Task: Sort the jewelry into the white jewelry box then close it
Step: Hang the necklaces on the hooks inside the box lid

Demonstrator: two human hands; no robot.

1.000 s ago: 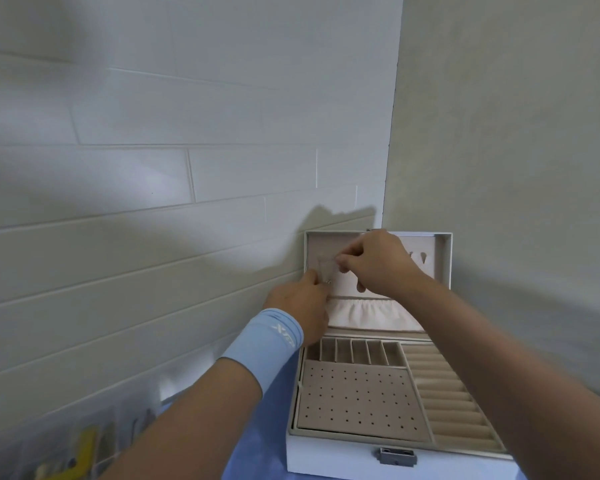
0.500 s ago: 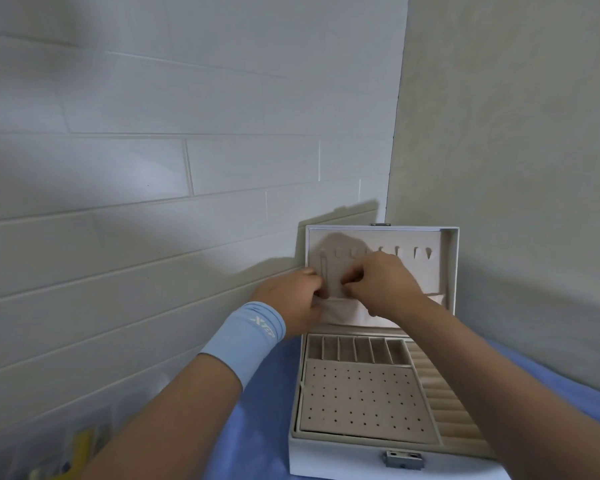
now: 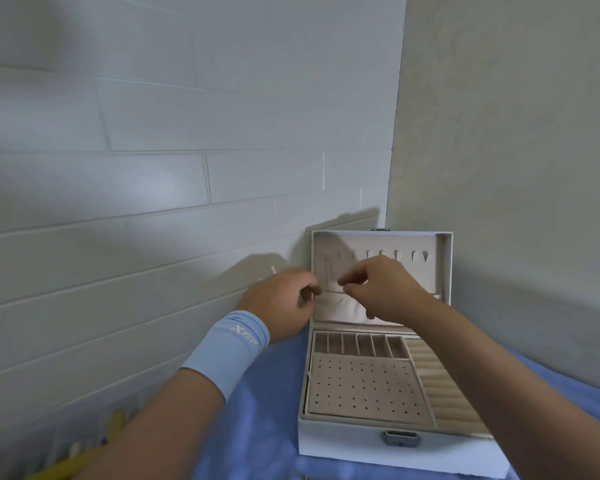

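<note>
Jewelry box (image 3: 343, 441) on counter (image 3: 274, 393), tucked into wall corner. Lid (image 3: 426, 282) upright behind tray (image 3: 361, 386). Left hand (image 3: 281, 303), right hand (image 3: 385, 289) side by side before lid.

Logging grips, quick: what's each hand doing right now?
Left hand: curled at the lid pocket; hold unclear.
Right hand: pinching, but what cannot be told.

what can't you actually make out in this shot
Head view:
1. Whether the left hand and right hand pinch anything: too thin, blurred against the lid.
2. Contents of the lid pocket: hidden by its fabric and the hands.
3. The yellow item, bottom left: blurred, cut by the frame edge.
4. Near right corner of the white jewelry box: behind the right forearm.
</note>
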